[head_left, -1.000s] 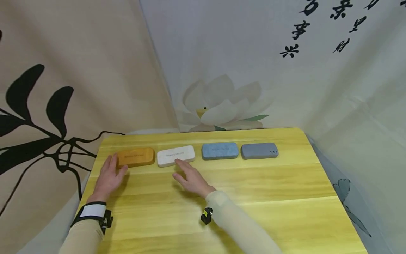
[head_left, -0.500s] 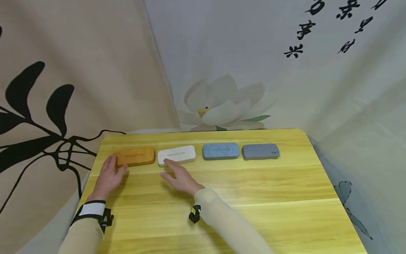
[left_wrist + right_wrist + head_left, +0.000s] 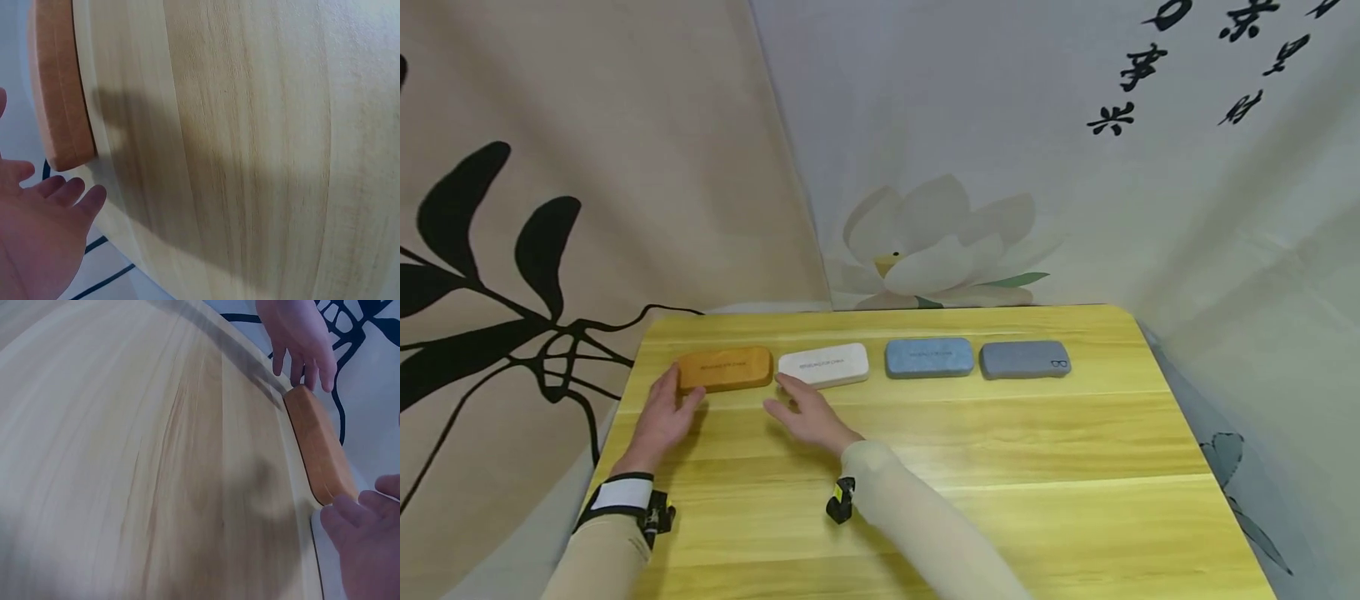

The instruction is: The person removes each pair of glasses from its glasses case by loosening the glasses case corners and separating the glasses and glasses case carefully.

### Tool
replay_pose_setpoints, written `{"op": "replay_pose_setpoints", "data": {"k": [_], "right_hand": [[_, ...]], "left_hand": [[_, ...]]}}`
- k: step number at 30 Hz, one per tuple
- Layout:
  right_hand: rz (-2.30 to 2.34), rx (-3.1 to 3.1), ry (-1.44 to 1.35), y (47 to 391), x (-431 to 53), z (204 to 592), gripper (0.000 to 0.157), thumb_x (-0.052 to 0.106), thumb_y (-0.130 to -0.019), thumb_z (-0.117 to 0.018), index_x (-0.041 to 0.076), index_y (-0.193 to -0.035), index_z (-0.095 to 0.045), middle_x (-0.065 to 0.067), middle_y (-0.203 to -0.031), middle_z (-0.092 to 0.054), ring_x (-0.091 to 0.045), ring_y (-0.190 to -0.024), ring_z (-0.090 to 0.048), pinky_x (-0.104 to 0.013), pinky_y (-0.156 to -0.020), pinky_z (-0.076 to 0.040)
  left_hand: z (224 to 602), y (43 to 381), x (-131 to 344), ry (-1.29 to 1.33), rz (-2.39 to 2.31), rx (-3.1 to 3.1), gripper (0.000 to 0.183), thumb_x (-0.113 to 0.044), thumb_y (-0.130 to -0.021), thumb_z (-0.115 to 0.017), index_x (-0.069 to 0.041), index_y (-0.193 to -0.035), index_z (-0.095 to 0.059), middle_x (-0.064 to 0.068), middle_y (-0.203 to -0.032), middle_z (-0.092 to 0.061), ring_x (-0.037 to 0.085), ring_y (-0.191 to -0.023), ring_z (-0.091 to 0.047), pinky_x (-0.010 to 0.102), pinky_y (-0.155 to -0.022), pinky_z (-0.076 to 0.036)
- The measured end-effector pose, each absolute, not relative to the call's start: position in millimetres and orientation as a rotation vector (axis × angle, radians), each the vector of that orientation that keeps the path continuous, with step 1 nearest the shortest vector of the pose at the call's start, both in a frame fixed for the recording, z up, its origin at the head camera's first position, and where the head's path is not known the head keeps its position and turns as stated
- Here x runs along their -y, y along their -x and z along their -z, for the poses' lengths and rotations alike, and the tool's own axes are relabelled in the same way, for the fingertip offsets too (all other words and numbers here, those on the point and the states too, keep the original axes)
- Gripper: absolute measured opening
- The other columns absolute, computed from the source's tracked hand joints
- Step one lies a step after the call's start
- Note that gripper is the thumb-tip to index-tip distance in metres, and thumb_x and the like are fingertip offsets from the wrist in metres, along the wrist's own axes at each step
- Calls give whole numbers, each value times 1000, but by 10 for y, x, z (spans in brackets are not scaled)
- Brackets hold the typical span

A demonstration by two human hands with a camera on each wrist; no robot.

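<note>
Left hand (image 3: 658,419) is extended, fingers slightly spread, thumb apart, nothing gripped; its fingertips are placed at the 9 o'clock end of the orange case (image 3: 725,369). Right hand (image 3: 812,418) is likewise extended, thumb and fingers parted, nothing gripped, fingertips by the 9 o'clock end of the white case (image 3: 823,365). Contact can't be confirmed for either. Key relation: orange case is flanked by both hands, at 2 o'clock from the left hand, 10 o'clock from the right, long axis roughly 9-to-3, left hand nearer. White case is found at 12 o'clock from the right hand. Blue case (image 3: 928,358) and grey case (image 3: 1026,360) are lined up beyond it toward 3 o'clock on the wooden table (image 3: 970,467); both are shown by the head view only. Right fingertips by the adjacent orange and white ends are best shown by the right wrist view.
</note>
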State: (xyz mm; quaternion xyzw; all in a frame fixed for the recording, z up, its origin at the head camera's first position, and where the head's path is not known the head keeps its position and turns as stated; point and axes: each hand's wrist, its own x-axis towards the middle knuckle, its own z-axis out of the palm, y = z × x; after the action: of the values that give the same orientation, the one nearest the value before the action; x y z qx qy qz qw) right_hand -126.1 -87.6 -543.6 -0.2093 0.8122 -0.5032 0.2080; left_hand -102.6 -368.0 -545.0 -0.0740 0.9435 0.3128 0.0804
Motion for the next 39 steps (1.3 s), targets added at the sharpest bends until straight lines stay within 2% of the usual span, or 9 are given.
{"op": "replay_pose_setpoints", "data": {"k": [7, 17, 28, 33, 39], "right_hand": [[1486, -2168, 476, 1271, 1018, 5460, 70, 47, -108, -47, 6, -163, -30, -9, -167, -34, -26, -145, -45, -33, -116, -40], [1445, -2202, 393, 1290, 1193, 5503, 77, 52, -107, -46, 6, -164, -24, -9, -170, -24, -24, -156, -25, -38, -126, -22], [1431, -2178, 320, 1315, 1273, 5477, 81, 58, -105, -44, 8, -165, -22, -6, -171, -22, -22, -157, -21, -39, -127, -20], [1438, -2152, 285, 1313, 1282, 5458, 84, 60, -104, -45, 9, -166, -20, -5, -172, -20, -22, -157, -20, -40, -127, -19], [1454, -2112, 259, 1306, 1316, 5474, 81, 57, -105, -47, 11, -166, -21, -3, -171, -21, -21, -157, -20, -40, -127, -19]], "left_hand": [[5467, 1033, 3667, 242, -938, -2802, 83, -45, -111, -37, 9, -161, 1, 41, -163, -6, 60, -148, -10, 71, -118, -16], [5522, 1021, 3678, 261, -959, -2770, 84, -45, -111, -35, 11, -160, 2, 42, -162, -6, 60, -148, -11, 69, -119, -16], [5528, 1058, 3696, 309, -987, -2769, 82, -46, -111, -36, 11, -160, -4, 41, -163, -9, 59, -148, -13, 69, -119, -17], [5512, 1080, 3688, 320, -1004, -2746, 83, -47, -110, -35, 11, -161, -3, 40, -163, -7, 59, -148, -12, 69, -119, -17], [5509, 1058, 3693, 363, -1007, -2725, 82, -47, -111, -34, 9, -161, -2, 39, -164, -5, 58, -149, -12, 67, -120, -17]]}}
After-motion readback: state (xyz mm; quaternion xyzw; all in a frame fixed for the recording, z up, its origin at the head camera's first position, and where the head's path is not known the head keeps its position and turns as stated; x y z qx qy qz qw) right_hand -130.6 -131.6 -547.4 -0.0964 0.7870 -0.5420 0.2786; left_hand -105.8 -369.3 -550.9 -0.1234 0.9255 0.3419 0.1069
